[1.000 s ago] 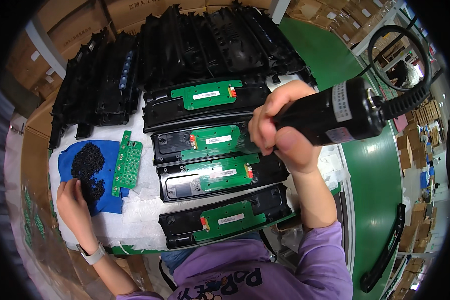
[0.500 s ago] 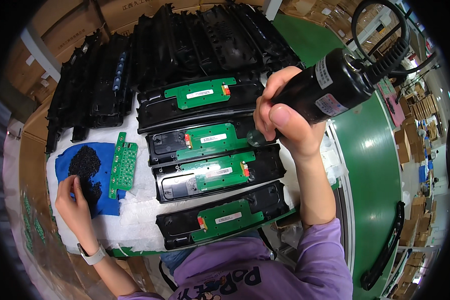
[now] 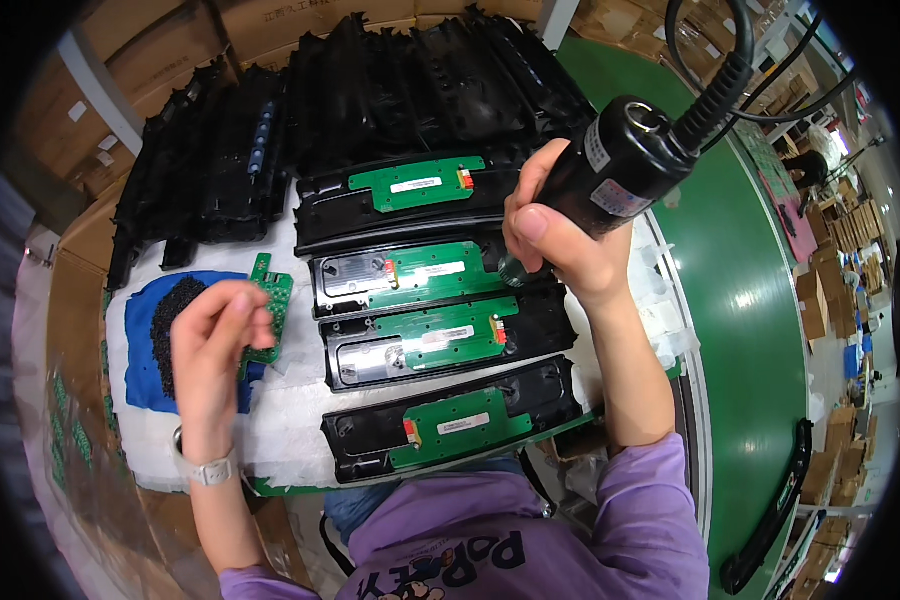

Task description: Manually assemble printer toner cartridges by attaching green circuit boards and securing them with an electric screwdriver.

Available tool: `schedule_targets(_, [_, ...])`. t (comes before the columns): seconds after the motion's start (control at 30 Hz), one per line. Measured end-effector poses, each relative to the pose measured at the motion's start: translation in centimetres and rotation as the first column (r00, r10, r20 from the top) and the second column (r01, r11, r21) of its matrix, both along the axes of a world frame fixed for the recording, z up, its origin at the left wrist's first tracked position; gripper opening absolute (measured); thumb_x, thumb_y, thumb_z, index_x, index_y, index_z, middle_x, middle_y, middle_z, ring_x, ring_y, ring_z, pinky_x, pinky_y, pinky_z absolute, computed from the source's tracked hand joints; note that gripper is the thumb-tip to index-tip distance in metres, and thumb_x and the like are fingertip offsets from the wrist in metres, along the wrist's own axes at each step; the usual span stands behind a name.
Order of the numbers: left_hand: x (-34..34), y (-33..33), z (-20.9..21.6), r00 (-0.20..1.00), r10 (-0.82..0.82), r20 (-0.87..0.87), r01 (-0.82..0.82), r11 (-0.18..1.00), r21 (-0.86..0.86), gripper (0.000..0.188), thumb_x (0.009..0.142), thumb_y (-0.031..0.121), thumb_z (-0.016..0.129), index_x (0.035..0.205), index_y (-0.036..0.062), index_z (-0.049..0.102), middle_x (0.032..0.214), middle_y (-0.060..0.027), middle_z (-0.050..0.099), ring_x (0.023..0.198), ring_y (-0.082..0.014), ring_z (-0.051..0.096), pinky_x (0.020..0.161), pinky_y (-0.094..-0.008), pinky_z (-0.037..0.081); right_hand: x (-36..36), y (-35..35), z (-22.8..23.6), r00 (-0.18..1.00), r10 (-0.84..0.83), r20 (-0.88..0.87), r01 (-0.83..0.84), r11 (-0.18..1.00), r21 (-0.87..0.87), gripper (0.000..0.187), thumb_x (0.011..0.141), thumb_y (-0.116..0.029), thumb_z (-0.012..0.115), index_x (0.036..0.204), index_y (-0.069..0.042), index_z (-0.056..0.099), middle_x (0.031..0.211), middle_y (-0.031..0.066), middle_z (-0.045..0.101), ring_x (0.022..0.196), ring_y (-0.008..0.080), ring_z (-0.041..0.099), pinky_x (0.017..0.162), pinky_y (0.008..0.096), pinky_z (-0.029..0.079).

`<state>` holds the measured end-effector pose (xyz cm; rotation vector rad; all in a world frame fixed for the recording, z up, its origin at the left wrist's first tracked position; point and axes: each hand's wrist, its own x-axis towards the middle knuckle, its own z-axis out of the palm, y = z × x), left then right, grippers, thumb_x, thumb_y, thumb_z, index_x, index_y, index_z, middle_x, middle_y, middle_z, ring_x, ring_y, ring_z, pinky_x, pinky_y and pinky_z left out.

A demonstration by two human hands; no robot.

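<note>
Evidently, in the head view, your right grip (image 3: pixel 568 242) is closed round a black corded power tool (image 3: pixel 620 160), tip slanted down near the right end of a black panel (image 3: pixel 353 292), presumably to aim at it. Four such panels, each bearing a green board (image 3: pixel 448 257), lie in a column from the surface's (image 3: pixel 290 425) near edge toward black housings (image 3: pixel 400 95) at its far edge, probably for easy reach. Your left grip (image 3: pixel 218 325) is narrow, before a loose board (image 3: pixel 279 284); contents cannot be told. Toward the left edge, a blue cloth (image 3: pixel 142 365) likely contains small black pieces (image 3: pixel 175 300).
</note>
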<state>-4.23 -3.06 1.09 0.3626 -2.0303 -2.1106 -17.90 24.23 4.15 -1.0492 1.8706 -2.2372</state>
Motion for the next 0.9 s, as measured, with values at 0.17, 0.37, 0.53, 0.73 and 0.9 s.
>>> schedule_targets(0.17, [-2.5,4.3,0.6,0.963,-0.27,0.021,0.26,0.943,0.21,0.016,0.088,0.013,0.056,0.094,-0.0011,0.061,0.079,-0.0059,0.063,0.066,-0.0105,0.06,0.062,-0.0208,0.048,0.7,0.0,0.3,1.0,-0.021,0.011,0.021,1.0,-0.022,0.021,0.07,-0.009,0.068,0.079,-0.001,0.051,0.06,0.003,0.051,0.046,0.009,0.047,0.043,0.0218,0.037])
schedule_targets(0.37, [-3.3,7.7,-0.5,0.912,-0.409,-0.001,0.378,0.842,0.384,0.014,0.087,0.01,0.058,0.097,0.0002,0.06,0.086,-0.0094,0.066,0.071,-0.0124,0.063,0.063,-0.021,0.05,1.1,0.8,1.1,0.964,0.257,-0.064,-0.26,0.876,-0.406,0.026,0.078,-0.014,0.062,0.093,-0.001,0.045,0.059,0.0055,0.049,0.043,0.013,0.045,0.043,0.0252,0.04])
schedule_targets(0.53, [-3.2,8.3,-1.1,0.916,-0.4,-0.038,0.375,0.818,0.435,0.013,0.087,0.008,0.059,0.095,-0.0011,0.061,0.085,-0.0103,0.065,0.072,-0.014,0.064,0.065,-0.0231,0.051,2.0,2.0,2.7,0.904,0.381,-0.193,-0.415,0.679,-0.606,0.038,0.086,-0.035,0.055,0.103,-0.002,0.047,0.064,0.004,0.049,0.048,0.0148,0.048,0.058,0.0339,0.045])
schedule_targets(0.73, [-2.7,9.2,-1.3,0.915,-0.389,-0.102,0.398,0.839,0.369,0.014,0.085,0.004,0.06,0.096,-0.0032,0.06,0.086,-0.0125,0.065,0.074,-0.0166,0.064,0.066,-0.0245,0.052,2.7,1.8,2.3,0.929,0.317,-0.191,-0.363,0.689,-0.627,0.038,0.086,-0.038,0.052,0.104,-0.005,0.046,0.064,0.0032,0.049,0.048,0.0142,0.047,0.057,0.0334,0.044])
schedule_targets(0.9, [-2.4,9.1,-1.2,0.915,-0.391,-0.101,0.4,0.843,0.36,0.013,0.084,0.002,0.06,0.095,-0.0032,0.061,0.086,-0.0128,0.065,0.074,-0.0164,0.065,0.067,-0.0251,0.052,3.5,1.1,2.2,0.938,0.309,-0.158,-0.335,0.694,-0.637,0.036,0.086,-0.037,0.052,0.101,-0.005,0.046,0.063,0.0023,0.048,0.046,0.0128,0.045,0.056,0.0326,0.043])
